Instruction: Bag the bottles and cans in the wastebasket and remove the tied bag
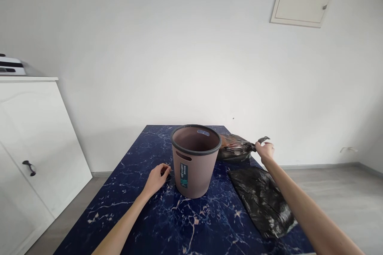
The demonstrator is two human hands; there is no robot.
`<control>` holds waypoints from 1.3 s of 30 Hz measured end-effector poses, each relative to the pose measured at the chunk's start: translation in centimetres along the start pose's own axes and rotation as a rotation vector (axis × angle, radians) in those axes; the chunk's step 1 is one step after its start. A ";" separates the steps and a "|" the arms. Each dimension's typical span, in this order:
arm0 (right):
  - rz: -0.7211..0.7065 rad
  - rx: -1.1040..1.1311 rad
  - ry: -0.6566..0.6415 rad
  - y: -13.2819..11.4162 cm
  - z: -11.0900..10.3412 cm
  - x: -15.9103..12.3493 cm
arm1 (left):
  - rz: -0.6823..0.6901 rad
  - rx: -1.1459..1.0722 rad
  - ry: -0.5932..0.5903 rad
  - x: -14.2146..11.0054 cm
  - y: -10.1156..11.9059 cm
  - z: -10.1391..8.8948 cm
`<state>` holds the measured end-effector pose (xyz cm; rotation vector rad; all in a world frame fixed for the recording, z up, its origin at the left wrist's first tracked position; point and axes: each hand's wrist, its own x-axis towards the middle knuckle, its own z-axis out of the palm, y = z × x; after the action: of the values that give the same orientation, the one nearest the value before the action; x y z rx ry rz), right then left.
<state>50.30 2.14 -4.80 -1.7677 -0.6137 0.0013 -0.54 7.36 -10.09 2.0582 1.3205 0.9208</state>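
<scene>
A mauve trash can (196, 171) with a dark grey rim and a teal label stands upright on the table, and no bag lines it. Just left of it, my left hand (158, 177) rests at the table surface, its fingers curled together and nothing visible in them. My right hand (264, 150) grips the gathered neck of a filled black garbage bag (237, 149), whose loose end sticks up past the fingers. This bag lies behind and to the right of the can, which partly hides it. Nearer me, a flat black garbage bag (263, 201) lies spread, partly under my right forearm.
The blue marble-patterned table (143, 215) reaches back toward a white wall (155, 55). A white cabinet (38, 147) stands at the left with a white and black object (12, 66) on top. A panel door (302, 3) is set high on the wall.
</scene>
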 end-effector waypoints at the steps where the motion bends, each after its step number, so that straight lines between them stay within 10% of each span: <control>1: -0.011 -0.004 -0.013 -0.7 -0.2 0.1 | -0.001 0.001 0.002 0.0 0.0 0.0; 6: -0.273 0.077 -0.212 -6.3 -1.0 -2.5 | 0.002 0.004 -0.002 0.1 -0.1 0.0; 16: -1.207 -0.013 -0.693 -17.0 -8.9 -17.4 | 0.010 0.004 -0.018 0.0 -0.4 0.1; 32: -1.046 -0.051 -0.753 -15.5 -3.0 -18.7 | -0.064 -0.066 0.080 0.6 -0.7 0.0; 39: -0.725 -0.468 -0.635 -4.9 -8.0 -11.0 | -0.097 -0.126 0.140 0.7 -0.5 0.0</control>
<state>41.39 -8.68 -1.46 -1.8810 -1.8127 -0.0903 -0.62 8.16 -10.24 1.8464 1.3844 1.0926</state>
